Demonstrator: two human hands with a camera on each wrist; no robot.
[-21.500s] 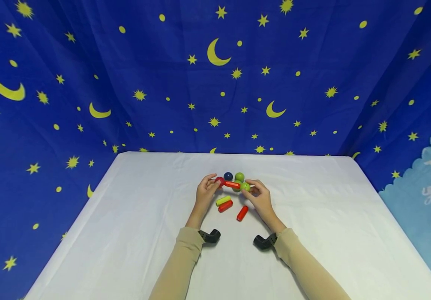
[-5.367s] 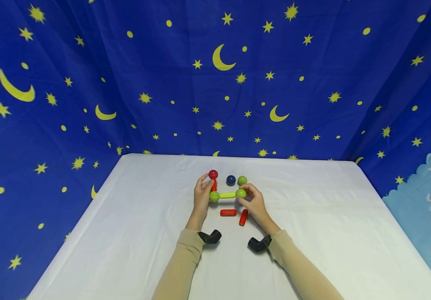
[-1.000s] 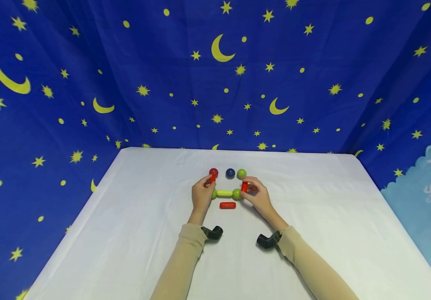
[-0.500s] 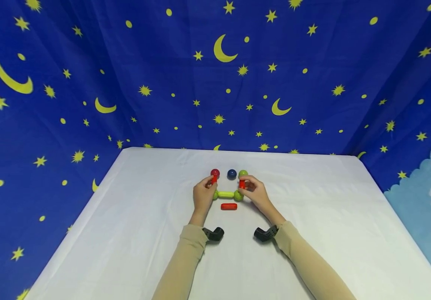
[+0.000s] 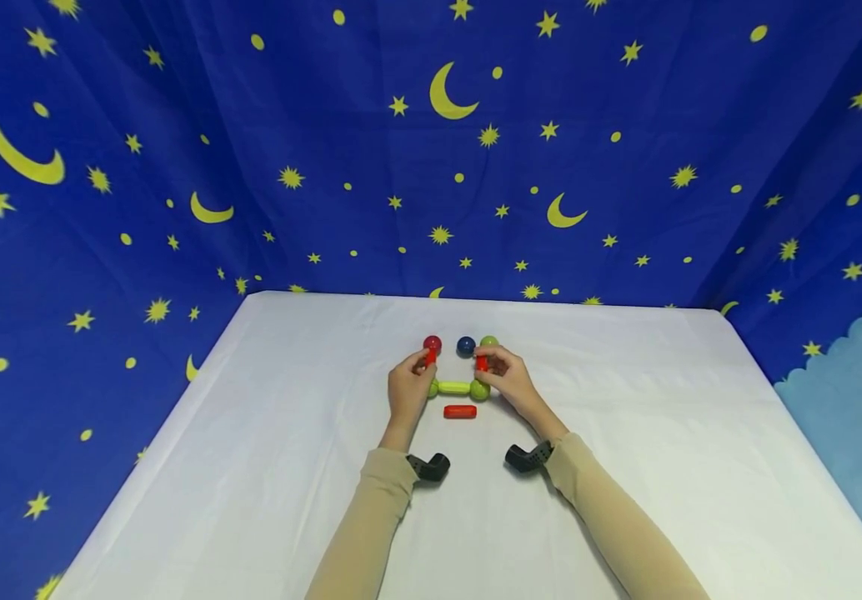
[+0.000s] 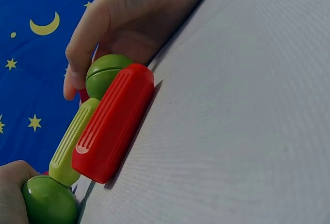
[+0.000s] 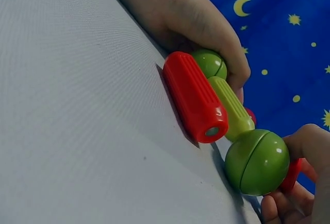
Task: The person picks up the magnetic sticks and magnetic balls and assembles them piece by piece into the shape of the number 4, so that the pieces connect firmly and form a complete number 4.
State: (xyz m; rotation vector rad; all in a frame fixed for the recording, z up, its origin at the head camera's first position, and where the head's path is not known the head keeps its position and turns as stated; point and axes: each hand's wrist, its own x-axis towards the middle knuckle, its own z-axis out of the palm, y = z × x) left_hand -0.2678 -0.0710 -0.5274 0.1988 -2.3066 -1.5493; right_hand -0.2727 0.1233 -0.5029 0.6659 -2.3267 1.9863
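In the head view my left hand pinches a red magnetic toy rod, whose far end meets a red ball. Its near end is at a green ball, partly behind my fingers. A yellow-green rod joins that ball to a second green ball. My right hand pinches another red rod at this second ball; the right wrist view shows the rod right behind the ball. Whether they touch is hard to tell.
A loose red rod lies crosswise nearer the body, with a metal-like disc in its end. A dark blue ball and a third green ball stand farther back on the white tablecloth. A starry blue curtain hangs behind.
Since 5.4 s ago my right hand has let go of the green ball and picked up a red rod from the table. Over the last second it brought that rod leftward to the ball.
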